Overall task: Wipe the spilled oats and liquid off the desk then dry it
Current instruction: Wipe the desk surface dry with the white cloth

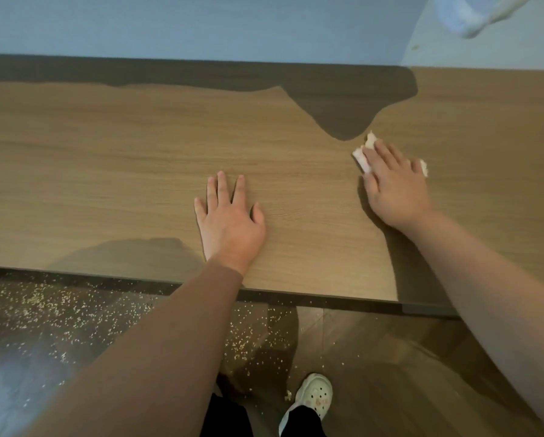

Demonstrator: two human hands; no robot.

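The wooden desk (113, 159) fills the middle of the head view. My left hand (229, 222) lies flat on it near the front edge, fingers straight and spread. My right hand (393, 184) presses a crumpled white cloth or paper towel (360, 157) onto the desk further right; bits of it stick out past my fingers on both sides. No oats or liquid show on the desk top around my hands. Dark shadow covers the back edge of the desk.
Several loose oats (59, 307) lie scattered on the dark floor below the desk's front edge. My foot in a white clog (311, 395) stands on the floor. A blue-grey wall (201, 23) rises behind the desk. A white object (466, 14) hangs at top right.
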